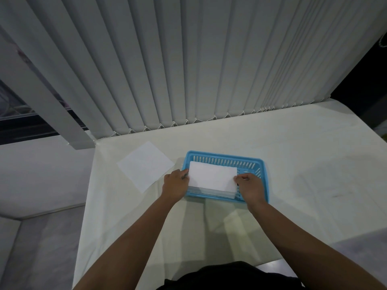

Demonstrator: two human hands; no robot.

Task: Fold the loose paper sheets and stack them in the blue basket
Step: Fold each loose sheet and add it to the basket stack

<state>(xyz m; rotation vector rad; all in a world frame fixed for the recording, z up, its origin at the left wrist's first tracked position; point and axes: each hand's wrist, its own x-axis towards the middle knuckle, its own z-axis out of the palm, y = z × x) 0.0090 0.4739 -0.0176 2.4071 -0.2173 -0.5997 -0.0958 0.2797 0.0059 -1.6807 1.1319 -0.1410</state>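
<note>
We see a blue basket (225, 158) of slotted plastic, rectangular w/ rounded corners and a flat rim, sitting on a table (293, 164) covered in smooth off-white cloth. A folded sheet (212, 175), plain white matte paper, crisp rectangle, lies over the basket's opening, covering most of it; its near edge sits above what looks like more folded paper already inside, though we can't tell how many layers. The left hand (174, 185) holds the sheet's left short edge, fingers curled shut on it by the basket's left rim; the right hand (249, 185) pinches the right short edge, thumb on top, fingers closed on the paper, hand over the basket's right-near corner. A loose sheet (145, 164), flat, unfolded, turned diamond-wise, lies on the cloth just left of the basket, near the left hand but not touching it. The table's left edge drops off close beyond that sheet. Vertical blinds (188, 59), long pale slats w/ a bead chain at the bottom, hang along the far edge. Right of the basket the cloth is wide open; there is also bare cloth btwn basket and our body.
</note>
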